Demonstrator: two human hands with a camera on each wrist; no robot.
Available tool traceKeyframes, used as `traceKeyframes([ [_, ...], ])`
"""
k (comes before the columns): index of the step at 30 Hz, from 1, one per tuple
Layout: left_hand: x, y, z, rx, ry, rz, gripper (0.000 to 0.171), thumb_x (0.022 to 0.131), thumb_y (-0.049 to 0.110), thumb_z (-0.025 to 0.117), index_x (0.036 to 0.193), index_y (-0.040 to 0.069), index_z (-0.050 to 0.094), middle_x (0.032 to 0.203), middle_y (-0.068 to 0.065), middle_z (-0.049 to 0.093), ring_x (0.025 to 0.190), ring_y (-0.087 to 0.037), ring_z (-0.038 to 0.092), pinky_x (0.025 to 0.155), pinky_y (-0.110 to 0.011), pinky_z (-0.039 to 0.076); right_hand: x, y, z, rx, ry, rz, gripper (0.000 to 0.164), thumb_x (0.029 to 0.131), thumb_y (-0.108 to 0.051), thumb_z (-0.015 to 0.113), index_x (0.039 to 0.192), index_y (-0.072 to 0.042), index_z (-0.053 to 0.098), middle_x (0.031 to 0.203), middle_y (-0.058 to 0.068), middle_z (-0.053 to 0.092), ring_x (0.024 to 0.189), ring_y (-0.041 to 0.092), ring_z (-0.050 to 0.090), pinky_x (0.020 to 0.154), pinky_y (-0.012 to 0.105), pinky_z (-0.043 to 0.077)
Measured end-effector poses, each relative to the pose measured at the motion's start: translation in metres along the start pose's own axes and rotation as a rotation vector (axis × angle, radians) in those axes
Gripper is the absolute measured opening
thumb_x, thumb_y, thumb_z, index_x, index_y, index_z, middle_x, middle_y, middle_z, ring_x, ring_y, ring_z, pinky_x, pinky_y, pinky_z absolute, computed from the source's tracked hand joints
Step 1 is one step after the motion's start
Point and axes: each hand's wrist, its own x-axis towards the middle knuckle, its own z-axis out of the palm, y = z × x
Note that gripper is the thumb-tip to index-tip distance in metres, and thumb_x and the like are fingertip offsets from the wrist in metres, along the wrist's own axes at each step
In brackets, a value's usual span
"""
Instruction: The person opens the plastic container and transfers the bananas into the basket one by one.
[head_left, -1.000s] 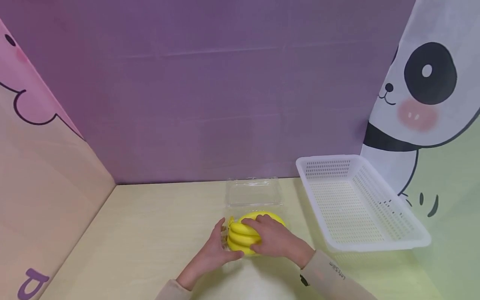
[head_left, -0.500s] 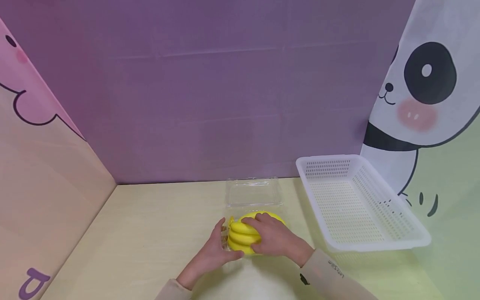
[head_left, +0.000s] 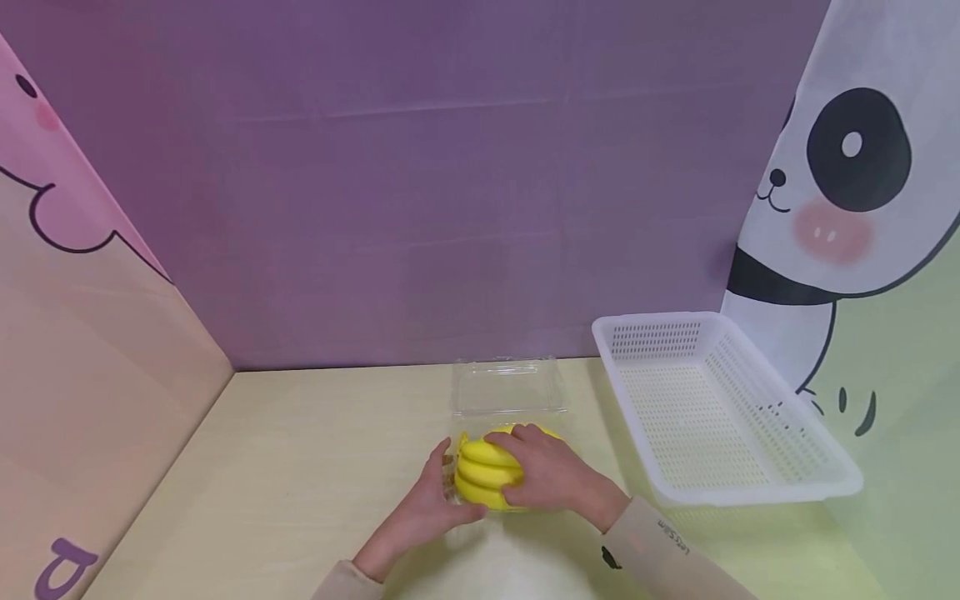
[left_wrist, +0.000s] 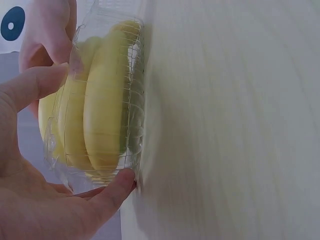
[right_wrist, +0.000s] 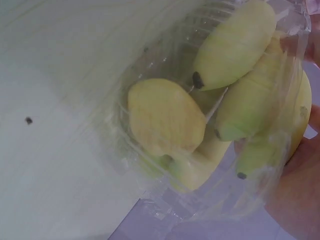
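A bunch of yellow bananas [head_left: 482,473] sits in the base of a clear plastic clamshell container [left_wrist: 134,107]. Its lid [head_left: 508,388] lies folded back behind it. My left hand [head_left: 429,507] holds the base at its left end, thumb along the front and fingers at the end wall. My right hand [head_left: 551,471] grips the bananas from above, with its fingers curled over the top. Through the clear wall in the right wrist view, dark banana tips [right_wrist: 198,80] show beside a rounded pale yellow fruit [right_wrist: 165,117].
A white perforated plastic basket [head_left: 652,454] stands on the light wooden table [head_left: 300,467] to the right. Behind the table hangs a purple backdrop [head_left: 420,208]. A printed panda panel [head_left: 832,242] borders the right side, a peach and pink panel [head_left: 97,358] the left.
The right hand has shifted very slightly on the bananas, and less yellow shows behind its fingers. The left hand, container and basket keep their places.
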Motion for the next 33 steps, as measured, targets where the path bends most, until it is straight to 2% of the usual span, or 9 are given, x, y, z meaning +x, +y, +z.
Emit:
traceKeyframes([
  [7, 0.001, -0.002, 0.001, -0.048, -0.026, 0.018, 0.116, 0.081, 0.018, 0.086, 0.159, -0.003, 0.003, 0.154, -0.035, 0.023, 0.132, -0.050, 0.044, 0.106, -0.059, 0.042, -0.001, 0.000, -0.005, 0.001, 0.017, 0.007, 0.066, 0.078, -0.030, 0.072, 0.141, -0.019, 0.057, 0.108, -0.002, 0.057, 0.088, 0.013, 0.048, 0.064, 0.026, 0.042],
  [26, 0.002, -0.001, -0.002, -0.025, -0.034, 0.011, 0.116, 0.084, 0.018, 0.085, 0.159, -0.004, 0.000, 0.155, -0.036, 0.022, 0.134, -0.056, 0.041, 0.103, -0.062, 0.043, -0.003, -0.004, -0.023, -0.054, 0.111, -0.053, 0.063, 0.077, -0.026, 0.072, 0.138, -0.018, 0.059, 0.100, -0.003, 0.056, 0.083, 0.012, 0.046, 0.062, 0.025, 0.041],
  [33, 0.002, -0.001, -0.001, -0.012, -0.032, -0.002, 0.116, 0.083, 0.021, 0.085, 0.160, -0.002, 0.001, 0.156, -0.034, 0.023, 0.134, -0.053, 0.041, 0.103, -0.062, 0.044, -0.005, -0.005, -0.027, -0.087, 0.146, -0.088, 0.062, 0.076, -0.027, 0.071, 0.136, -0.019, 0.060, 0.098, -0.003, 0.057, 0.085, 0.013, 0.048, 0.066, 0.026, 0.042],
])
